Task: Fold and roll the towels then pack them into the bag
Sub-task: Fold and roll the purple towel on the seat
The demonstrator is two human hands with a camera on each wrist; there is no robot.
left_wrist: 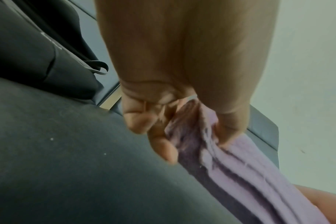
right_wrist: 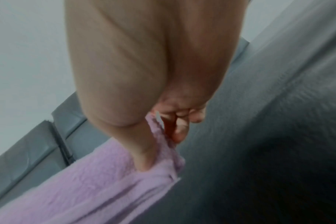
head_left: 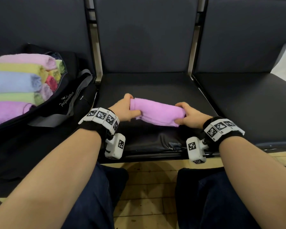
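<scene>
Your left hand (head_left: 124, 109) grips the left end of the pink towel (head_left: 157, 112), fingers over the far side, thumb across the near side. The left wrist view confirms it: thumb (left_wrist: 228, 127) dug into the folds, fingers (left_wrist: 163, 149) curled under the towel (left_wrist: 246, 174). Your right hand (head_left: 189, 116) grips the right end, thumb low on the near side, fingers curled over the top. The right wrist view shows the thumb (right_wrist: 144, 153) pressed into the towel (right_wrist: 98, 178), fingers (right_wrist: 179, 128) curled at the end.

Towel is rolled into a short tube, lying crosswise on the middle seat (head_left: 155, 85), right end nearer you than the left. Layered edges show on its near side. Whether the roll sits fully on the seat or is lifted a bit: can't tell.

Bag (head_left: 63, 103), black, sits open on the left seat, just beside the middle one. Rolled towels (head_left: 15, 83) are stacked inside: pink, yellow, blue, green, purple, w/ more ends behind them. A grey strap (head_left: 76, 98) hangs over the bag's near side.

Both wrists carry marker bands and cameras.
</scene>
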